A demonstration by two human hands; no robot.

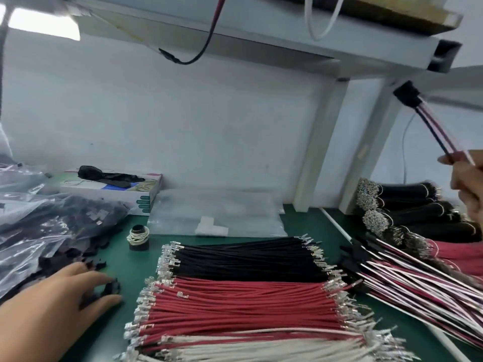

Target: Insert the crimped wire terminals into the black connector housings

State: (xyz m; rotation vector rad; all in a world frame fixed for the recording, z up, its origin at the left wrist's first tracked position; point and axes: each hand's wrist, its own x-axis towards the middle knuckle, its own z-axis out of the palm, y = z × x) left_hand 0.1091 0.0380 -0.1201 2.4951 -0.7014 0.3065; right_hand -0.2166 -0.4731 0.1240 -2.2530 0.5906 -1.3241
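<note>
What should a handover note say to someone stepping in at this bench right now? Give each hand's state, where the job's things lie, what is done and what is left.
Right hand: raised at the right edge, pinching the wires of a finished harness, its black housing uppermost.
Left hand: on the mat, fingers curled round a loose black housing beside the bags of housings.
Loose crimped wires lie in rows: black wires, red wires, white wires.
Done: a pile of finished harnesses at the right.
Left: add the held harness to that pile, then load wires into the next housing.
</note>
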